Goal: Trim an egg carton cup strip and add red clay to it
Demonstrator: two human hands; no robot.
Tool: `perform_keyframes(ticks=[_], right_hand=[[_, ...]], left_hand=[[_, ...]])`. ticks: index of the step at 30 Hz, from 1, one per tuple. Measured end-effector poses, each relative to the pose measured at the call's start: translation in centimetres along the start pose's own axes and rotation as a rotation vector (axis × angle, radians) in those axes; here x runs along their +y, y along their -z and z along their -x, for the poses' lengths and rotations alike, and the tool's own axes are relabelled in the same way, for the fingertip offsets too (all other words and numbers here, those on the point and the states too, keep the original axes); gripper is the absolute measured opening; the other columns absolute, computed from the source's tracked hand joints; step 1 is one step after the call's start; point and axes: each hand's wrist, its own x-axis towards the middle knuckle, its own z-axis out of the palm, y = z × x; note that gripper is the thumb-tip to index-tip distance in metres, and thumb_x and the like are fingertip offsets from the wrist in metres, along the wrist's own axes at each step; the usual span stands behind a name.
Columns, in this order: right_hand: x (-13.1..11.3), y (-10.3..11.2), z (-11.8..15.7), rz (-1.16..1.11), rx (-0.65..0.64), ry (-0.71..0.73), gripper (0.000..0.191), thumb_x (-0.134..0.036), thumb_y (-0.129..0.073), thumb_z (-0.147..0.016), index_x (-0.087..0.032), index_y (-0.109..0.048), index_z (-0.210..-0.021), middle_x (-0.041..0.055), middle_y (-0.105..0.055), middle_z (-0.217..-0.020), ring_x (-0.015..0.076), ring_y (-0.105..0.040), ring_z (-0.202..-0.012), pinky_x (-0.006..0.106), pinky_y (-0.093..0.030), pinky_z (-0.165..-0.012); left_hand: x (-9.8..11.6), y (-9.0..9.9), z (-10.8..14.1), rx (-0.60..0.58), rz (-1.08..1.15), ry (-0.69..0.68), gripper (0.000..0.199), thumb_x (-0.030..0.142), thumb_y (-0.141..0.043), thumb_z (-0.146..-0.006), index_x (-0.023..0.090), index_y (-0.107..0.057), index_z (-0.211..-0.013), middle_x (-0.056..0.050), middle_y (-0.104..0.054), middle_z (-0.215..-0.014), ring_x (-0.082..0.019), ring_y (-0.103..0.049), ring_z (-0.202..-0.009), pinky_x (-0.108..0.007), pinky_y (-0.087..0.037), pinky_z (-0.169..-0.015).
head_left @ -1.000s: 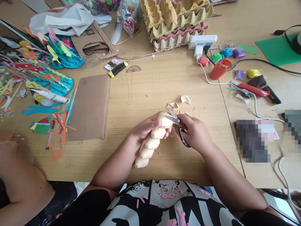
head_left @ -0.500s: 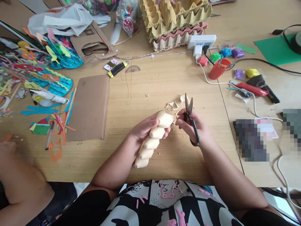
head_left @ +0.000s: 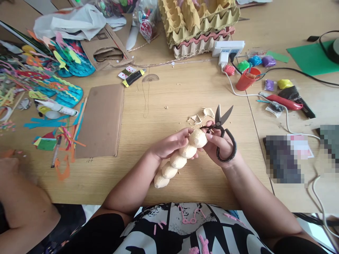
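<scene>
A cream, bumpy strip of several rounded humps slants across the space in front of me, its lower end toward my body. My left hand grips it near the upper end, thumb on top. Black-handled scissors hang on my right hand, blades apart and pointing away from me. The thumb and fingers of that hand also touch the top hump. Small cream scraps lie just beyond the hands.
A brown cardboard sheet lies left, near colored paper strips. Stacked egg trays stand at the back. A red cup, white cable and red cutter are right. Another person's arm rests at far left.
The strip has shifted right and turned slightly. My right hand has come up against its top hump, and the scissors have swung rightward with their blades spread wider.
</scene>
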Motion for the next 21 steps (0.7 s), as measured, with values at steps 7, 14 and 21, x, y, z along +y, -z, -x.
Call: perform_keyframes(ticks=[7, 14, 21], right_hand=[[-1.8, 0.7, -0.2, -0.086, 0.082, 0.086, 0.028, -0.023, -0.079, -0.082, -0.033, -0.064, -0.104, -0.0049, -0.073, -0.089, 0.0194, -0.069, -0.080, 0.034, -0.059, -0.064], [-3.1, 2.3, -1.1, -0.017, 0.222, 0.210, 0.018, -0.031, -0.078, -0.084, -0.037, -0.064, -0.094, 0.0004, -0.078, -0.100, 0.0261, -0.073, -0.105, 0.044, -0.064, -0.085], [-3.1, 4.1, -2.0, 0.031, 0.296, 0.282, 0.020, -0.028, -0.080, -0.082, -0.034, -0.063, -0.091, -0.0007, -0.076, -0.092, 0.0242, -0.074, -0.093, 0.043, -0.063, -0.081]], left_hand=[[0.2, 1.0, 0.6, -0.076, 0.207, 0.057, 0.077, 0.072, -0.080, -0.082, 0.025, -0.067, -0.143, -0.016, -0.075, -0.136, -0.031, -0.080, -0.107, -0.039, -0.063, -0.089], [0.7, 1.7, 0.8, -0.155, 0.133, -0.006, 0.077, 0.068, -0.076, -0.085, 0.019, -0.067, -0.145, -0.024, -0.071, -0.143, -0.034, -0.079, -0.110, -0.039, -0.064, -0.083], [0.0, 2.0, 0.1, -0.236, 0.036, -0.001, 0.070, 0.040, -0.087, -0.081, 0.027, -0.066, -0.147, -0.020, -0.072, -0.144, -0.024, -0.079, -0.095, -0.031, -0.063, -0.076]])
